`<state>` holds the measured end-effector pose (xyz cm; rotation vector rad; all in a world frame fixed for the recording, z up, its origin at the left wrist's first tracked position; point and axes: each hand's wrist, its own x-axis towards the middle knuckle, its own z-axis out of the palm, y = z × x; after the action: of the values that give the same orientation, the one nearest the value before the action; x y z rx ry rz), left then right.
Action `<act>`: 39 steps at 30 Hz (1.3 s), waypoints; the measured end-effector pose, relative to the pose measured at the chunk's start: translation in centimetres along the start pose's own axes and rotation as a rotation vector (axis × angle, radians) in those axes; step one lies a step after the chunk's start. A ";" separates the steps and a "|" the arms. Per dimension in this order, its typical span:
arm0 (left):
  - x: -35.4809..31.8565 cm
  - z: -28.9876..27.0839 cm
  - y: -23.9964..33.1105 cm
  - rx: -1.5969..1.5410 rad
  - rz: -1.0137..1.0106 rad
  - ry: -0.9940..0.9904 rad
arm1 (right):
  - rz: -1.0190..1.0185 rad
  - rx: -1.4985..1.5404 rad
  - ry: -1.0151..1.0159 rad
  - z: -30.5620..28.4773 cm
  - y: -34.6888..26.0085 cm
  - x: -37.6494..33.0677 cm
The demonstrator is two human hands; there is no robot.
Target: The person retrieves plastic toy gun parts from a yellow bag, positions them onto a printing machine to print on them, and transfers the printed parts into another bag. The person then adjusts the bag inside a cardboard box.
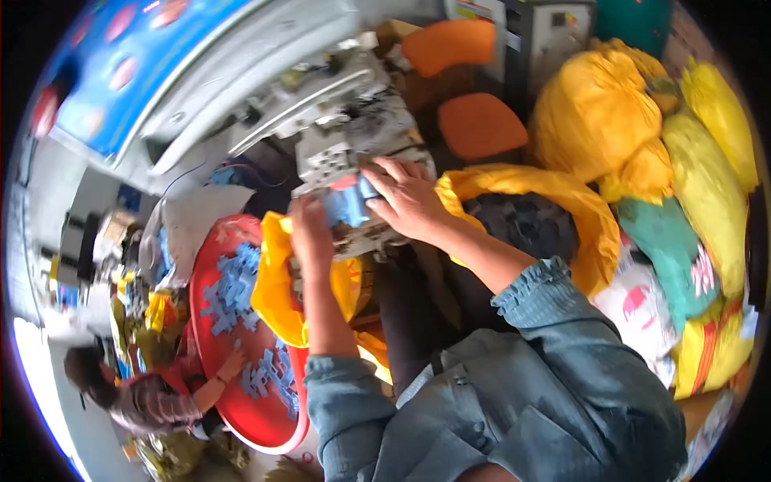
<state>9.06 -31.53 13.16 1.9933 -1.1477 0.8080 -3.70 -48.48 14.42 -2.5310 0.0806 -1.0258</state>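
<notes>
Several light-blue flat pieces (348, 206) lie on the bed of a grey metal machine (325, 157), in front of its block with holes. A small red patch shows just above them. My right hand (408, 197) reaches over the machine from the right, fingers apart, thumb and forefinger at the right edge of the blue pieces. On the left side of the bed rests my left hand (311, 229), beside the same pieces. Its fingers are blurred and partly hidden, so I cannot make out whether they grip anything.
Left of me stands a red tub (206, 353) of blue pieces; another person's hand (233, 365) reaches into it. A yellow bag (277, 281) hangs below my left hand. At right are an open yellow sack (590, 217) of dark pieces, an orange chair (482, 126) and stacked full sacks (598, 120).
</notes>
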 end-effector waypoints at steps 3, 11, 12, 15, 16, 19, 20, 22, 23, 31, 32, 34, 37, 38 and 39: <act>-4.4 -2.3 0.2 -0.189 -0.510 0.154 | -0.025 0.116 0.107 -2.1 3.1 -5.7; -22.2 -8.4 -0.7 0.381 -0.721 -0.093 | 0.907 -0.201 -0.749 -3.1 19.5 -30.2; -24.0 -8.6 -0.4 0.320 -0.794 -0.100 | 1.162 -0.096 -1.189 -3.2 21.3 -32.6; -28.2 -9.7 0.8 0.221 -0.982 -0.234 | 1.166 -0.119 -1.357 -3.0 24.0 -38.6; -28.6 -9.6 0.6 0.304 -0.996 -0.325 | 1.007 -0.353 -1.016 -3.3 25.0 -39.8; -28.5 -8.8 0.8 0.291 -1.021 -0.406 | 0.582 -0.793 -0.500 -4.0 28.6 -41.2; -28.2 -8.2 1.1 0.183 -1.029 -0.385 | 0.558 -0.799 -0.528 -4.4 29.7 -41.2; -26.7 -7.1 1.5 0.226 -0.964 -0.471 | 1.023 -0.526 -1.027 -5.0 31.6 -40.4; -25.7 -6.6 1.8 0.276 -0.921 -0.514 | 1.037 -0.510 -1.066 -5.5 32.1 -39.7; -17.0 0.2 9.4 -0.221 -1.134 -0.309 | 0.777 -0.101 0.059 -13.5 26.0 -27.8; -15.9 1.8 11.0 -0.451 -1.159 -0.340 | 0.702 -0.118 0.123 -13.6 23.8 -26.4; -14.2 6.1 14.6 -0.711 -0.952 -0.711 | 0.597 -0.061 0.189 -12.9 19.3 -24.2; -12.1 11.4 19.3 -1.624 -1.567 -0.619 | 0.444 0.141 0.218 -10.3 13.1 -22.7; -11.4 12.5 20.1 -1.777 -1.652 -0.555 | 0.427 0.192 0.208 -9.7 11.4 -22.4; -10.9 13.4 20.5 -1.774 -1.696 -0.460 | 0.323 0.214 0.150 -9.2 10.2 -22.1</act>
<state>-11.40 -44.89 2.22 0.7650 0.1852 -1.2142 -25.09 -56.52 1.96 -2.1578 0.3871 -1.0296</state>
